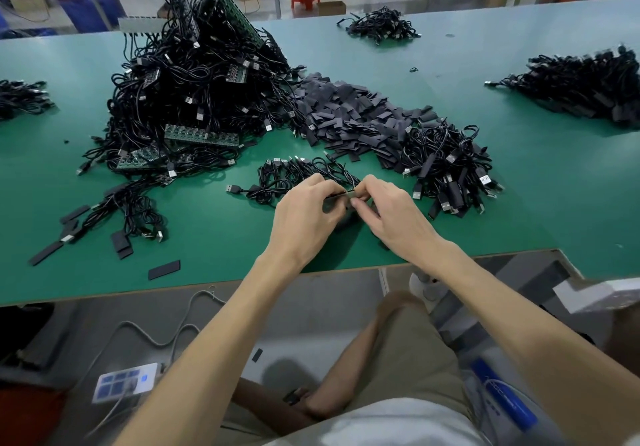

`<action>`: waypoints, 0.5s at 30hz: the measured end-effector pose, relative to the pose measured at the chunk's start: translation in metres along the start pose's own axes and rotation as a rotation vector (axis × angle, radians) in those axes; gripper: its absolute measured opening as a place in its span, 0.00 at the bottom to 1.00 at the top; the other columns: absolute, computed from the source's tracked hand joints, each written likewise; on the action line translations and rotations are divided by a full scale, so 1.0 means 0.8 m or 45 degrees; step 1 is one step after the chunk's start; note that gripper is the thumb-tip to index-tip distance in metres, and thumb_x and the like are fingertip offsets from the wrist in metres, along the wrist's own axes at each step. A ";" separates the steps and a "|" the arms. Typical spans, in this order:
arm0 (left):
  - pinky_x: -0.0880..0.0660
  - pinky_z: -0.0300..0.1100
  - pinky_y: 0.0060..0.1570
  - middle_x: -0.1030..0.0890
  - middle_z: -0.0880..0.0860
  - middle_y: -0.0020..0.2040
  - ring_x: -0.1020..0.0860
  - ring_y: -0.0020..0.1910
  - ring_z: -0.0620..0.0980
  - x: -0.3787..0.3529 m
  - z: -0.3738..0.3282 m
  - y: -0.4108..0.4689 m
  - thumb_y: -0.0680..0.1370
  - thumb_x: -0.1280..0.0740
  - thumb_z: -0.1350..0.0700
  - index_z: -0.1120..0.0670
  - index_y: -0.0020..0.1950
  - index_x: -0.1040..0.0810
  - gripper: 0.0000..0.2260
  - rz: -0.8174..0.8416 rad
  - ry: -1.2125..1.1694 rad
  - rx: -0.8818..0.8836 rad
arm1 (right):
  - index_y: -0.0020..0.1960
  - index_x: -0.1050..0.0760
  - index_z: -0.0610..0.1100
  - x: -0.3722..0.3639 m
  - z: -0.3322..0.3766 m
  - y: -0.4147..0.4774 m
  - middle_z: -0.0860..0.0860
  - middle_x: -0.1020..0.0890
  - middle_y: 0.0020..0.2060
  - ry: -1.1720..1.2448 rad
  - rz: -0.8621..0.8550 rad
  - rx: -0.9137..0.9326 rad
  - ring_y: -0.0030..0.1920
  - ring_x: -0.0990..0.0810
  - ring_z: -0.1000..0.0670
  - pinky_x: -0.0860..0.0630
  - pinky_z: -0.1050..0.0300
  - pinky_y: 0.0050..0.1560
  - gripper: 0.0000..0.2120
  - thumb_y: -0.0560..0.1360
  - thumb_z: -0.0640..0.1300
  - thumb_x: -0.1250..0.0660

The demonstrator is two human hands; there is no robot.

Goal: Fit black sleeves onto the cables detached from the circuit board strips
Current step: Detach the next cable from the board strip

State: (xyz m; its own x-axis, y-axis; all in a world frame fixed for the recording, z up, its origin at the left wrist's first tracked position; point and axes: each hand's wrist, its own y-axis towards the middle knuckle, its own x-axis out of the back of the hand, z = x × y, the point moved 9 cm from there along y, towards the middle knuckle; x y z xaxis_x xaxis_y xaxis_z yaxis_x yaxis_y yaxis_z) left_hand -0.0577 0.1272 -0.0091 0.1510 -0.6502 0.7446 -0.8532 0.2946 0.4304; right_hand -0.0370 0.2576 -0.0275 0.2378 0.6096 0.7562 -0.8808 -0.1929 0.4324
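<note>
Fingers (330,190) of the left hand (306,215) curl in and pinch a black sleeve (333,199), while the right hand (393,219) pinches the small end of a cable (347,192) between thumb and forefinger, right at the sleeve's mouth (how far in it sits is hidden by the fingertips). Seen from the head camera, both hands meet low over the green counter (214,231), near its front edge. Just behind them lies a small bunch of bare cables (294,172), USB plugs showing along its far side. Behind that, to the left, rises a tall heap of tangled cables (187,85) with green circuit board strips (201,136) sticking out of it. A spread of loose sleeves (346,106) runs from that heap toward the right and meets a pile of sleeved cables (450,168) just right of the hands. Three more cable piles sit well apart: a left pile (20,96) at the frame's edge, a far pile (381,25) near the back, and a right pile (581,85). Stray sleeves lie at the near left, among them a single sleeve (164,269) close to the front edge.
</note>
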 end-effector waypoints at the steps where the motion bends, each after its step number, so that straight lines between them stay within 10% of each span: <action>1: 0.25 0.46 0.40 0.21 0.46 0.44 0.22 0.42 0.48 0.000 0.001 0.000 0.79 0.30 0.52 0.51 0.52 0.15 0.05 -0.005 -0.002 0.003 | 0.53 0.26 0.39 -0.001 -0.001 0.000 0.46 0.20 0.45 0.029 0.010 -0.007 0.43 0.26 0.47 0.30 0.53 0.45 0.05 0.83 0.41 0.35; 15: 0.28 0.49 0.49 0.21 0.52 0.48 0.22 0.48 0.55 0.009 0.007 0.000 0.83 0.34 0.54 0.55 0.56 0.16 0.09 -0.092 0.297 -0.015 | 0.54 0.29 0.40 0.015 -0.009 0.002 0.46 0.21 0.46 0.154 -0.180 -0.098 0.46 0.22 0.47 0.23 0.44 0.48 0.04 0.84 0.42 0.38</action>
State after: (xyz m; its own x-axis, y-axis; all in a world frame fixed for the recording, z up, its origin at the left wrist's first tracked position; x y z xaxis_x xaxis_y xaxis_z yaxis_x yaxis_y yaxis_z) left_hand -0.0597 0.1185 -0.0066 0.3235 -0.4909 0.8089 -0.8305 0.2623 0.4913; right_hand -0.0383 0.2701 -0.0216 0.3145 0.7153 0.6240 -0.8719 -0.0424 0.4879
